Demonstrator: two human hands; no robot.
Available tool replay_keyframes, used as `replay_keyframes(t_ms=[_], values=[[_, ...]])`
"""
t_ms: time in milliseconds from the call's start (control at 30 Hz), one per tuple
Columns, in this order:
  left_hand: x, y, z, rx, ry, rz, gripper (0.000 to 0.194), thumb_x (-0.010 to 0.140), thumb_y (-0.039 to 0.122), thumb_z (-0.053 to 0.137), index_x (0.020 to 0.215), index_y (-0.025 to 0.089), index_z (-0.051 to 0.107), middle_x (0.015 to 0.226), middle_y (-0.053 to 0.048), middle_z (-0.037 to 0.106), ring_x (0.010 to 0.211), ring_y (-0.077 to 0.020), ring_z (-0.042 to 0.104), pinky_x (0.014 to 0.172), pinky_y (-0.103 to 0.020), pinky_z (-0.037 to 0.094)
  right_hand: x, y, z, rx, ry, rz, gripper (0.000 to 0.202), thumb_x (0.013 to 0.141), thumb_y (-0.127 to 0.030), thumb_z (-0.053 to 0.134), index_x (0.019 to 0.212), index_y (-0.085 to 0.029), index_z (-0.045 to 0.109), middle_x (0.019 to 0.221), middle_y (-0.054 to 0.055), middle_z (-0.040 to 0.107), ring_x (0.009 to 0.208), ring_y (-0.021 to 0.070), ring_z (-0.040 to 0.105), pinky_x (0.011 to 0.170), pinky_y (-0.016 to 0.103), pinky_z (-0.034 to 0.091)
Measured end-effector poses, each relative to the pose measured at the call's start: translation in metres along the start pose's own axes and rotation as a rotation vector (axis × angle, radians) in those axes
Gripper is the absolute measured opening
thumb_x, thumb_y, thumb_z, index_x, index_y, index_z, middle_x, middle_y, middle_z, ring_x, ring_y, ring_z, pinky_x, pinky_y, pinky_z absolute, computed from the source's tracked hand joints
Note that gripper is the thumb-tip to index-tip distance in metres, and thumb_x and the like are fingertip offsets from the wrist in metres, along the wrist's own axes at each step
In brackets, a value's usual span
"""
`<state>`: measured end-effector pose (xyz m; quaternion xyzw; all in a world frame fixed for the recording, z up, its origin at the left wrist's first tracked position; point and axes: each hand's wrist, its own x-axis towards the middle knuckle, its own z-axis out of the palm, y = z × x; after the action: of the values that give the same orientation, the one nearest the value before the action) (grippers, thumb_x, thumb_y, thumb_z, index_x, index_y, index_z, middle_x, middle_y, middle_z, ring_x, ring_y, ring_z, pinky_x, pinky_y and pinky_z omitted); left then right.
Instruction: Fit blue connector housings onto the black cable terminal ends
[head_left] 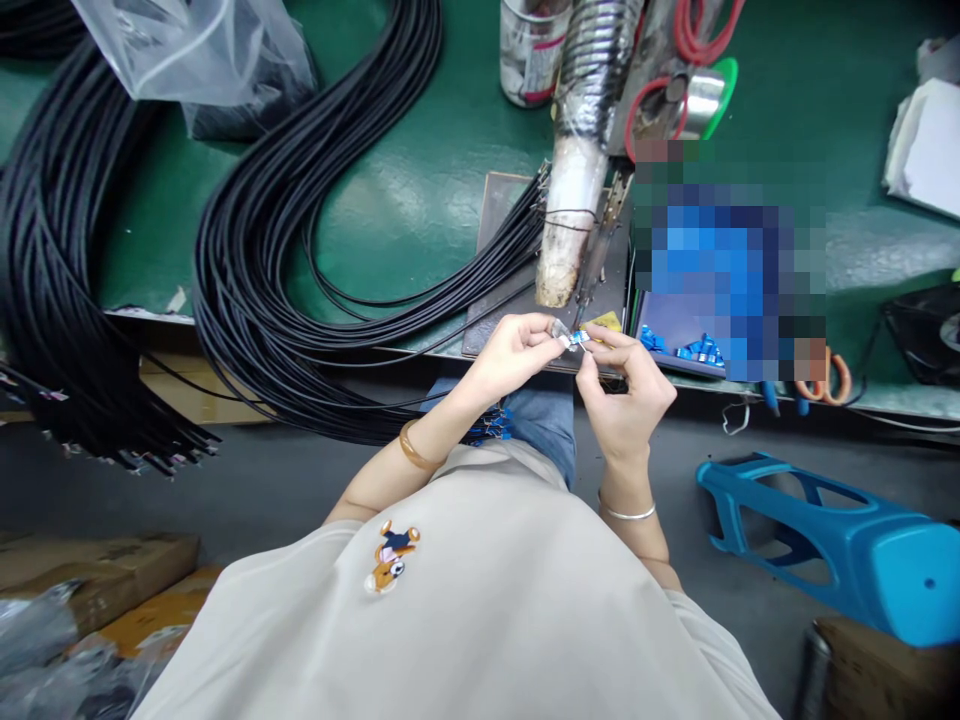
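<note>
Both hands meet at the bench's front edge, below the mouth of a foil-wrapped duct. My left hand pinches one end of a small blue and silver connector piece. On the other side, my right hand has its fingertips closed on the same piece. Behind the hands, a bundle of black cables ends on a dark board. Just right of the fingers sits a tray with small blue connectors.
More black cables hang over the bench edge at left. A plastic bag, a jar and a solder spool stand at the back. Orange-handled scissors lie at right, above a blue plastic stool.
</note>
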<state>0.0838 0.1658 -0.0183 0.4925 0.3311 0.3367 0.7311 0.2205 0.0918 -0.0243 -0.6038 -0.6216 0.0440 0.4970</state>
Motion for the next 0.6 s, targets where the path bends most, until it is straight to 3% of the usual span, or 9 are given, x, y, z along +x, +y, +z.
replay_keyframes(t_ms=[233, 600], values=[[0.0012, 0.0002, 0.0006, -0.052, -0.007, 0.042, 0.024, 0.075, 0.033, 0.074, 0.071, 0.012, 0.062, 0.050, 0.008, 0.041, 0.048, -0.0042, 0.040, 0.054, -0.020, 0.037, 0.0025, -0.0030, -0.0014, 0.003, -0.004, 0.023, 0.011, 0.085, -0.014, 0.062, 0.081, -0.024, 0.058, 0.106, 0.004, 0.076, 0.097, 0.0210, 0.075, 0.083, 0.038, 0.062], [-0.0002, -0.0036, -0.0013, 0.011, -0.008, 0.096, 0.025, 0.078, 0.034, 0.070, 0.072, 0.012, 0.060, 0.055, 0.007, 0.044, 0.049, -0.0034, 0.037, 0.054, -0.020, 0.033, 0.0019, -0.0030, -0.0030, 0.028, -0.014, -0.009, 0.014, 0.082, -0.011, 0.063, 0.080, -0.023, 0.056, 0.107, 0.004, 0.076, 0.091, 0.0186, 0.076, 0.081, 0.034, 0.063]])
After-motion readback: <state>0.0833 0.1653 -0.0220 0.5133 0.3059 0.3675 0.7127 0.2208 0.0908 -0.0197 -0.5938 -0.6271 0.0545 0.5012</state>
